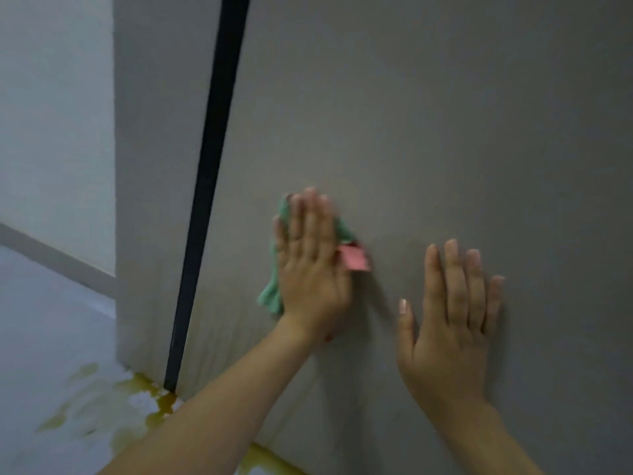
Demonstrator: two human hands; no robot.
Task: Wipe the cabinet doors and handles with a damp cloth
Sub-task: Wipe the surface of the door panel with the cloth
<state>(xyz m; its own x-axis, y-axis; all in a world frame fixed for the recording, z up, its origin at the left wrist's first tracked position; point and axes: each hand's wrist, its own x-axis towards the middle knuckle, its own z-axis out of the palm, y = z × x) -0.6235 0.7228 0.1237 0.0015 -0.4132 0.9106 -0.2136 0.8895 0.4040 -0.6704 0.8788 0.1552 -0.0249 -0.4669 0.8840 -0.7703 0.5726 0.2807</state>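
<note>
the left hand (pixel 310 265), fingers straight, presses a crumpled green cloth with a pink tag (pixel 274 289) flat on the plain grey cabinet door (pixel 428 132), right of its black vertical strip (pixel 209 186), while the right hand (pixel 448 323) rests spread beside it: mid-wipe, likely needing sweeps toward that strip next.
</note>
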